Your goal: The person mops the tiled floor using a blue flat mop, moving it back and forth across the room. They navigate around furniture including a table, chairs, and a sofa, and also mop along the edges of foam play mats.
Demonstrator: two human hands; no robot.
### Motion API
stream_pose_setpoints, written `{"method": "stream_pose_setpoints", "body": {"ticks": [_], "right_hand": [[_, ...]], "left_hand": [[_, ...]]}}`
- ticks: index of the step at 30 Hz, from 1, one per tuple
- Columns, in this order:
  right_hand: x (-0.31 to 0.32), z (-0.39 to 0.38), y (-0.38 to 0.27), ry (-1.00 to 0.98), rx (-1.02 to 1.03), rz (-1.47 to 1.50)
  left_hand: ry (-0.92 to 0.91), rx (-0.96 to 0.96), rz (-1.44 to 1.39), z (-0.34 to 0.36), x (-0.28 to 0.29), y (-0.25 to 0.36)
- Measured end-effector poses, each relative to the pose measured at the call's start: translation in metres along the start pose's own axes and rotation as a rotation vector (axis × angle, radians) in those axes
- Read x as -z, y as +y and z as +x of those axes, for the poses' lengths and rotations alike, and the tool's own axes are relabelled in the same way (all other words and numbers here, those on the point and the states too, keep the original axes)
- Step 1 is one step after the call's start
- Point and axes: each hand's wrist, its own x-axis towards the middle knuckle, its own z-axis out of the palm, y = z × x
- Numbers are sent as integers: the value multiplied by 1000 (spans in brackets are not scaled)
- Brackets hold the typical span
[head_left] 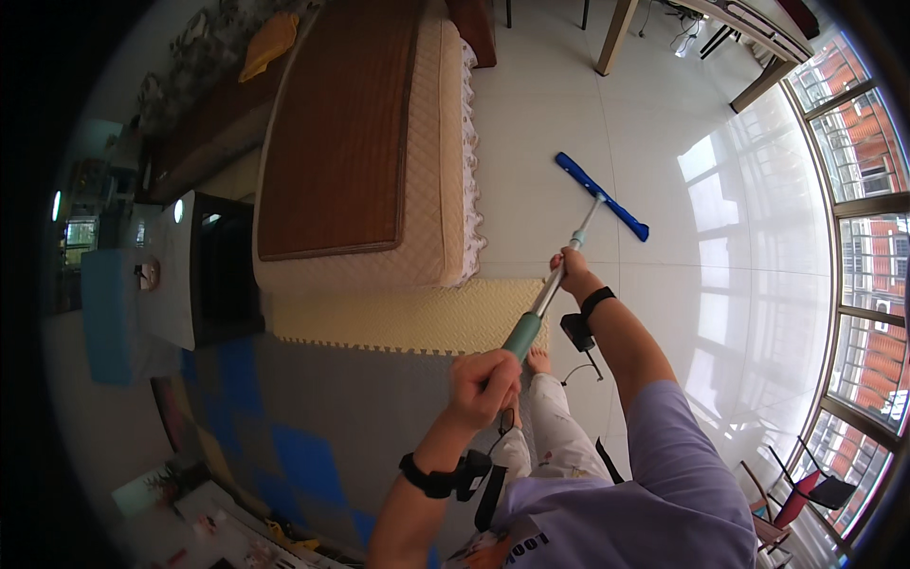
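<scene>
I hold a flat mop (553, 284) with a silver pole and green grip, slanting away from me across the floor. My left hand (483, 384) is wrapped round the green grip at the near end. Farther along the pole, my right hand (571, 268) closes round the silver part. The blue mop head (607, 197) lies on the pale tiles, to the right of the bed. Dark straps with small devices circle both my wrists.
A bed (436, 142) with a brown mat (341, 133) stands on the left. Yellow foam matting (408, 318) borders grey and blue mats near my feet. Table legs (616, 38) stand at the far right, windows (867, 209) line the right side, and a chair (796, 498) is near right.
</scene>
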Motion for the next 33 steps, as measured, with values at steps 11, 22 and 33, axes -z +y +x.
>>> {"method": "stream_pose_setpoints", "body": {"ticks": [11,22,33], "right_hand": [[-36,-65,115,156,-236,-637],[83,-118,107,325,-110,-331],[296,-127,203,-113,370,-792]], "left_hand": [[336,20,-145,-98,7,44],[190,148,-298,-140,5,38],[-204,269,-122,-207,-18,51]]}}
